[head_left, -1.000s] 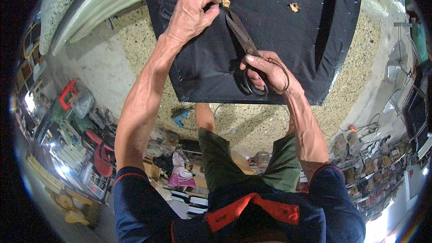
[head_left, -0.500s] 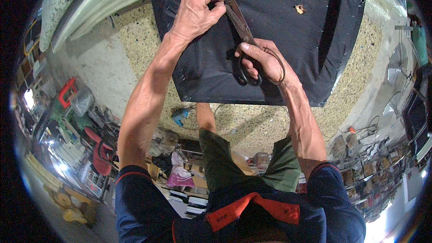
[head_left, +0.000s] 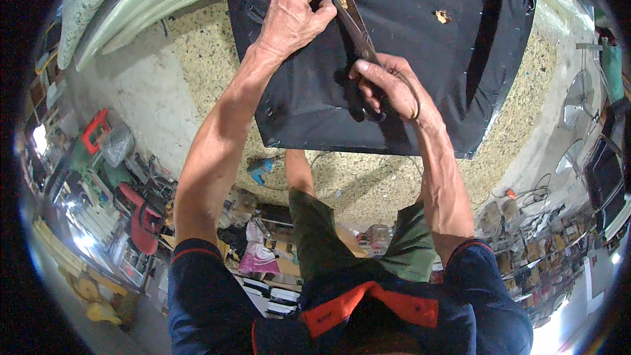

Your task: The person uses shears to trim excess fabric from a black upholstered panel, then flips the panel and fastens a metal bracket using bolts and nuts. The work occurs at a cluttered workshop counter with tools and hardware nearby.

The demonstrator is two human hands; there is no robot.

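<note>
A black fabric cover (head_left: 420, 46) stretches over a broad, flat-topped piece with stapled-looking edges. My left hand (head_left: 292, 16) is closed, thumb and fingers pinching the fabric near the top of the picture. My right hand (head_left: 394, 85) grips the handles of large dark scissors (head_left: 361, 41), one loop passing around the back of the hand. Their blades point up and left to the left fingertips. Between the blade tips a small hole (head_left: 342, 2) shows something yellowish. Another small ragged hole (head_left: 442, 17), also yellowish inside, lies farther right in the fabric.
The piece rests over a speckled foam block (head_left: 519, 102). A blue-handled tool (head_left: 260, 169) lies near my leg on the left. Farther left are a red-handled object (head_left: 96, 130) and clutter. A metal fan-like disc (head_left: 578, 102) and cables stand right.
The scissors have shifted slightly, and more yellow shows at the hole by their tips. My left hand stays pinched on the fabric. The whole cover sits slightly farther right in view.
</note>
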